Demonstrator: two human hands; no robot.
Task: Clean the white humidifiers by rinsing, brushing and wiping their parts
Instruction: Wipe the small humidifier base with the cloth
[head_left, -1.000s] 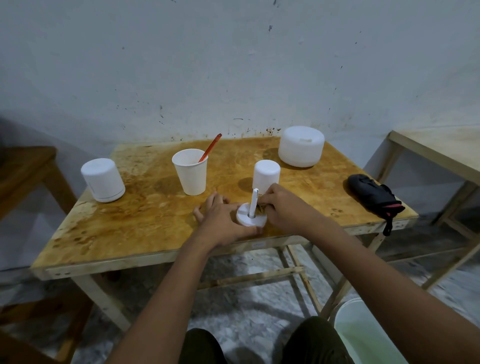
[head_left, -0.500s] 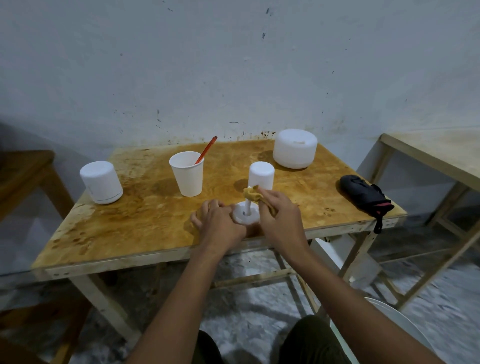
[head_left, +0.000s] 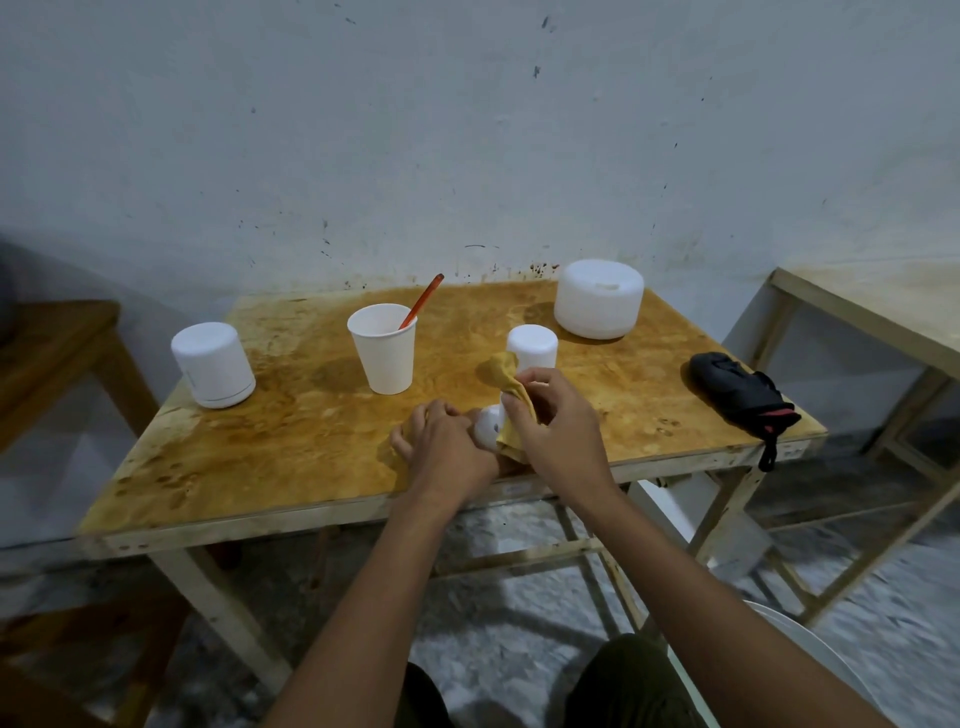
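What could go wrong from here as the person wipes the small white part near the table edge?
The white part, pinned by the left hand, sits near the table's front edge; a hard tug could perhaps send it off. The cloth in the right hand might topple the white cover standing close behind.

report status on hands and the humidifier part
Left hand holds white base part. Right hand pinches yellow cloth against it. Small white cylinder close behind, not blocking.
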